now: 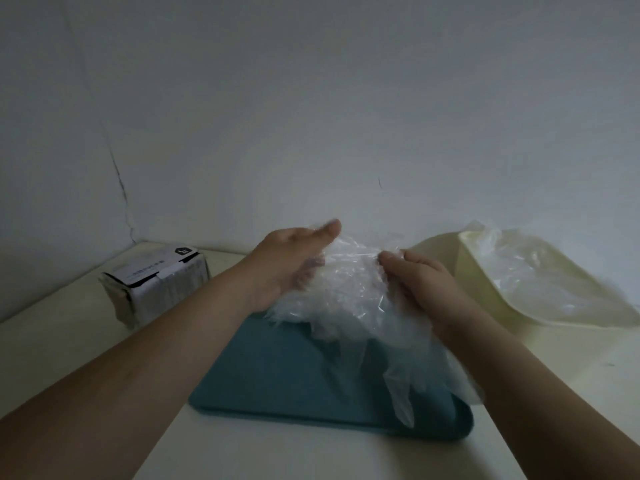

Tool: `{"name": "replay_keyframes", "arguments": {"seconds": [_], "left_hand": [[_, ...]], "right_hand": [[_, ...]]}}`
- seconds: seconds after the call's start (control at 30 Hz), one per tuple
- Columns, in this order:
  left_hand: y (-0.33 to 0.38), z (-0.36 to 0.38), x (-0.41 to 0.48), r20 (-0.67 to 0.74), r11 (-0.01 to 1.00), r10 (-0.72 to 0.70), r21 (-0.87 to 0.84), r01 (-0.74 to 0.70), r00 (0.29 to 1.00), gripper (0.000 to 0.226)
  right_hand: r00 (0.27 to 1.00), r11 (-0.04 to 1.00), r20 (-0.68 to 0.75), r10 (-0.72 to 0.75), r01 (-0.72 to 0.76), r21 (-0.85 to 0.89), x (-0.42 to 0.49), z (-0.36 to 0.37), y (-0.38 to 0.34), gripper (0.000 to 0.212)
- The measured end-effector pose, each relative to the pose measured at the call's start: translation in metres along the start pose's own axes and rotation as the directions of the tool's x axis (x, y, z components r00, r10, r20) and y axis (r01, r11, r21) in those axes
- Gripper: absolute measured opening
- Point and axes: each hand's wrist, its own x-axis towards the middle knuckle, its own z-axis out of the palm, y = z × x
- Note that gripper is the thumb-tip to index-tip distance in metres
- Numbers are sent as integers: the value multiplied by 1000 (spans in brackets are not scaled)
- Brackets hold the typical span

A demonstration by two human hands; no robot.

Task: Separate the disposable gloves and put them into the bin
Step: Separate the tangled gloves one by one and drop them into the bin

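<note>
the cream bin [465, 268] sits at the right edge of the frame, open at the top, and holds a loose heap of clear thin plastic [526, 271] that looks the same as the film in the hands. one flap of it pokes up over the back rim. a flat teal tray [277, 368] lies at centre bottom, its visible part bare. a small printed cardboard box [156, 282] stands at the left with its flaps folded shut, so its contents are hidden.

the gloves [349, 292] are a crumpled clear bunch held up between both hands over the far part of the tray, left of the bin and apart from it. the wad is thickest at the top. from there the loose glove ends hang down toward the lower right of the frame, and one limp finger reaches down in front of the tray's near right corner.

the left hand [291, 268] holds the bunch from the left, thumb lying straight over the top, fingers showing dimly through the film beneath. the right hand [415, 282] grips from the right, fingers curled into the plastic.

everything rests on a pale cream table [86, 341]. it is set into a corner of a plain grey-white wall [311, 98], and a dark crack [119, 181] runs down the wall at the left. the light is dim.
</note>
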Motion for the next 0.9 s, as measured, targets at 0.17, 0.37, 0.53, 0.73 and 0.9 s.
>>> {"name": "replay_keyframes", "arguments": {"seconds": [0.17, 0.37, 0.53, 0.73, 0.9], "left_hand": [[-13, 1, 8, 25, 998, 66, -25, -65, 998, 21], [5, -19, -2, 77, 993, 119, 12, -120, 990, 20], [27, -20, -15, 177, 914, 177, 334, -228, 968, 13], [49, 4, -14, 313, 859, 212, 392, -329, 926, 9], [37, -3, -10, 208, 902, 202, 341, -265, 957, 27]], "right_hand": [[1000, 1000, -19, 0, 0, 4, 8, -3, 3, 15], [959, 982, -280, 38, -88, -165, 17, -21, 6, 28], [988, 929, 11, -152, 147, -340, 1, -7, -41, 69], [913, 700, 379, -154, 371, -611, -6, 19, -66, 24], [955, 753, 271, -120, 265, -602, -2, 5, -60, 18]]}}
